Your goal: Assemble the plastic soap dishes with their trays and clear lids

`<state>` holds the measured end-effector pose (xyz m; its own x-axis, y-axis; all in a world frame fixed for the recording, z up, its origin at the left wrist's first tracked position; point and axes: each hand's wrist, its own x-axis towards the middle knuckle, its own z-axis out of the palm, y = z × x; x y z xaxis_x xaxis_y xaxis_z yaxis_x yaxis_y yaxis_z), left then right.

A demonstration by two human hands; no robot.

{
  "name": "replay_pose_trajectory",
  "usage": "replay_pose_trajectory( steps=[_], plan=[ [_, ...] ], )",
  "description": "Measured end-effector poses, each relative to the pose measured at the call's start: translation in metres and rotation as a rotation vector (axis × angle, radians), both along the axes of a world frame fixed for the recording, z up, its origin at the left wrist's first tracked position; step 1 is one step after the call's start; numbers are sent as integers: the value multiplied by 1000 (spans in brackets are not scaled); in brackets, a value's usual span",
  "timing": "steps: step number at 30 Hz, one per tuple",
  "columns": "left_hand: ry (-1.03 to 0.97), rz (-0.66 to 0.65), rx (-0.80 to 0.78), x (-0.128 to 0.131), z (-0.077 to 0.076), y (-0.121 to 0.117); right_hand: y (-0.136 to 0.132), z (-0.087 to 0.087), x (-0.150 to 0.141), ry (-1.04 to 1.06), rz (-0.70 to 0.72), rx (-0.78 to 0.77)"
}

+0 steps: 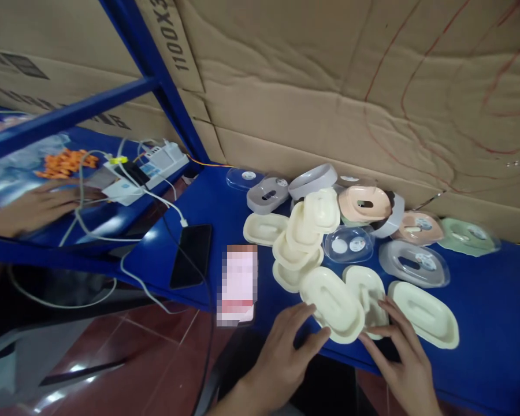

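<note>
My left hand (288, 344) has its thumb and fingers at the left rim of a cream oval plastic dish (333, 306), which is tilted over the front edge of the blue table. My right hand (403, 352) has its thumb by the lower right corner of that dish. Its fingers rest on the right rim of a second cream dish (375, 294), partly covered by the first. Another cream oval dish (424, 315) lies to the right of my right hand. Behind my left hand, several cream dishes (297, 271) overlap in a leaning row.
Grey slotted shells (267, 195), a peach shell (364, 203), a clear cover (349, 245) and a green piece (468, 236) lie along the cardboard wall (312, 115). Two phones, one dark (191, 254) and one lit (239, 283), lie left. Cables and another person's hand (39, 205) are beyond the blue frame.
</note>
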<state>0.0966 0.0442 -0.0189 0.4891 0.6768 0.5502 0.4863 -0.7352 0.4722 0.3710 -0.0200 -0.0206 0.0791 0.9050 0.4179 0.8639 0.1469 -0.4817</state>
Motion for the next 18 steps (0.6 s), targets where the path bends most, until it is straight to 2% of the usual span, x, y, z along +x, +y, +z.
replay_pose_trajectory(
  steps=[2, 5, 8, 11, 18],
  plan=[
    [-7, 190, 35, -8, 2, -2, -1, 2, -2, 0, -49, 16],
    [-50, 550, 29, -25, 2, -1, -2, 2, -3, -9, -52, 33],
    [-43, 720, -43, -42, -3, 4, 0, -1, 0, -29, 20, -7],
    [-28, 733, -88, -53, -8, 13, 3, -5, 7, -63, 68, -20],
    [-29, 606, -88, -69, -2, 43, -6, 1, 28, -93, 193, -67]
  ],
)
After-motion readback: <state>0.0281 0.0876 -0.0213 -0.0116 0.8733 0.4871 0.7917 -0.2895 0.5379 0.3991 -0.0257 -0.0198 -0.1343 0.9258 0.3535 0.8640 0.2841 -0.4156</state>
